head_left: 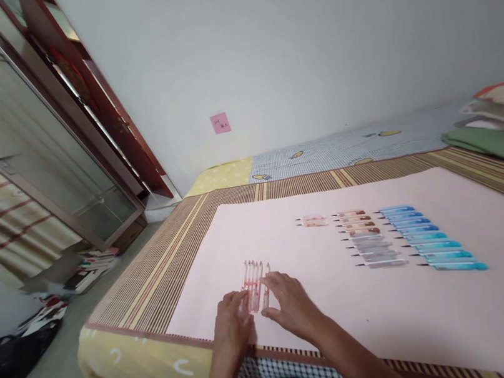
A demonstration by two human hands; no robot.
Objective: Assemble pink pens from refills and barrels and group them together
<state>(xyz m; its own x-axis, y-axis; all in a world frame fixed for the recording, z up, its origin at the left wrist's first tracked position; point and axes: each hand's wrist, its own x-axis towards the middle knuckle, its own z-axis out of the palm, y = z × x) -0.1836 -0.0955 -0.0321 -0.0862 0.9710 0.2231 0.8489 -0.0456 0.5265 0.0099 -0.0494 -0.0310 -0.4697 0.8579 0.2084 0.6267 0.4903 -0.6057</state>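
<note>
A small bunch of clear pink pens (255, 280) lies on the pale pink sheet (329, 323) near its front left. My left hand (232, 329) and my right hand (292, 304) press in on the bunch from either side, fingers bent against the pens. Farther right lie neat rows of pens: two pink ones (314, 221), a column of brown and grey ones (367, 238), and a column of blue ones (430, 238).
The sheet covers a striped mat (151, 273) on a bed with a yellow edge (130, 359). Folded bedding (502, 120) sits at the far right. A glass door (36, 139) stands at left, with books (93, 266) and a black bag (7, 358) on the floor.
</note>
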